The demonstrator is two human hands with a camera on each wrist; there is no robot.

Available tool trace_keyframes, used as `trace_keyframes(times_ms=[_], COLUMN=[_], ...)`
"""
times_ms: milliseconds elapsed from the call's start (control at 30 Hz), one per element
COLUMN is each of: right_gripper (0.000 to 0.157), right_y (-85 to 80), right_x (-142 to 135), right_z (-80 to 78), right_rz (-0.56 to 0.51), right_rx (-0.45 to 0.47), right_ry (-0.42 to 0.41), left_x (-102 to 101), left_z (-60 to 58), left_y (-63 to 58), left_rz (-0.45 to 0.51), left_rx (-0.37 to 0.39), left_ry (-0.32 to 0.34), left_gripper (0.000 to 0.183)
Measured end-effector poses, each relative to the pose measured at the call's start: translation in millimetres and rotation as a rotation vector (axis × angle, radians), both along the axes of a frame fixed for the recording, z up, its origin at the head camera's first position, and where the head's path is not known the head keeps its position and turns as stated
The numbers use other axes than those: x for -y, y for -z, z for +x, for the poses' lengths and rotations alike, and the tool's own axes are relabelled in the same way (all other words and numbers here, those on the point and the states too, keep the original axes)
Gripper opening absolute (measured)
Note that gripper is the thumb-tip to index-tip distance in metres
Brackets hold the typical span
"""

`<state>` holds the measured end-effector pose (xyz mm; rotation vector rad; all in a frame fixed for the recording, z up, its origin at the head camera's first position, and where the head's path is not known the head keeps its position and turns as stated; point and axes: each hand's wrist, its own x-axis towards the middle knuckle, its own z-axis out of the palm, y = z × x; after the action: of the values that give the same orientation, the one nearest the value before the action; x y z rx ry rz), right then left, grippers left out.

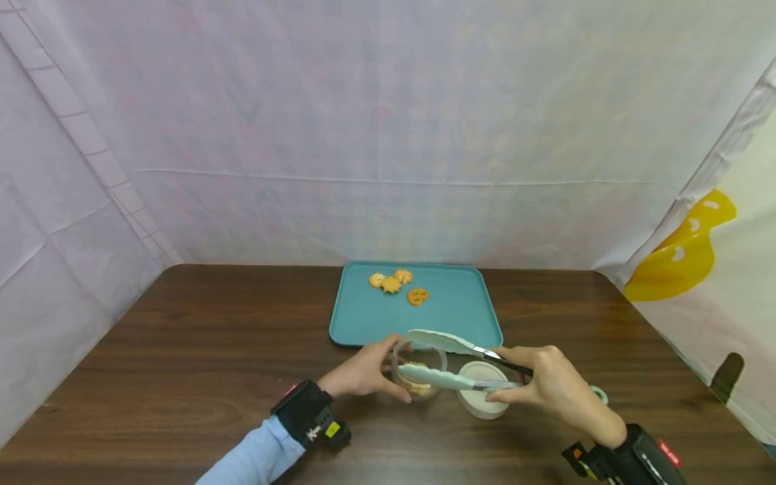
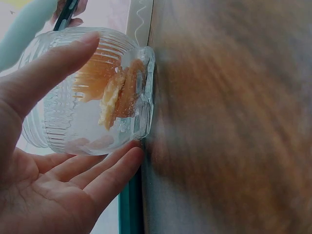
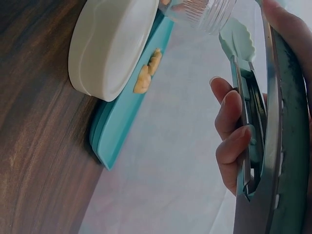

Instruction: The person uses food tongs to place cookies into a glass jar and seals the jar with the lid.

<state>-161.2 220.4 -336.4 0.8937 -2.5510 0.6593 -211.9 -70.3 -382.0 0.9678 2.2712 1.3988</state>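
Note:
In the head view my left hand (image 1: 370,370) holds a clear glass jar (image 2: 63,124) from its left side. The thumb lies along one side of the jar and the fingers touch the other. Cookies (image 2: 114,92) lie at the jar's bottom. My right hand (image 1: 548,384) grips a pair of tongs (image 3: 273,146) with metal arms and pale green scalloped tips. Those tips are spread apart over the jar's mouth, with nothing between them. Right beside the jar, under the tongs, stands a round white container (image 1: 481,406), partly hidden by them.
A teal tray (image 1: 455,296) lies behind the jar at the table's far edge. It carries several cookies (image 1: 391,284), one of them pretzel-shaped (image 1: 417,296). The brown wooden table (image 1: 230,337) meets a pale curtain (image 1: 388,135) at the back.

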Motion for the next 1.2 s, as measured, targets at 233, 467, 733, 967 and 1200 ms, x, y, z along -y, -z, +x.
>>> trace_keyframes(times_ms=[233,467,733,967,1200], right_gripper=[0.061,0.056,0.058,0.061,0.072], right_y=[-0.2,2.2,1.8,6.9,15.4], right_x=[1,0,-4,-8,-11], right_z=[0.5,-3.0,-17.0,-40.7,-65.5], right_rz=[-0.009,-0.057,-0.085,0.002,0.057], right_rx=[0.019,-0.050,-0.065,-0.080,0.010], right_ry=[-0.002,-0.019,0.093,0.206,0.253], left_x=[1,1,1,0,-1], left_z=[1.8,2.1,2.9,1.7,0.4], left_y=[-0.5,-0.3,-2.0,-1.3,-0.2], left_rz=[0.005,-0.004,-0.018,-0.014,-0.015], left_rx=[0.020,0.020,0.010,0.013,0.005], left_ry=[-0.002,-0.003,-0.012,-0.010,-0.006], left_gripper=[0.071,0.074,0.075,0.074,0.072])
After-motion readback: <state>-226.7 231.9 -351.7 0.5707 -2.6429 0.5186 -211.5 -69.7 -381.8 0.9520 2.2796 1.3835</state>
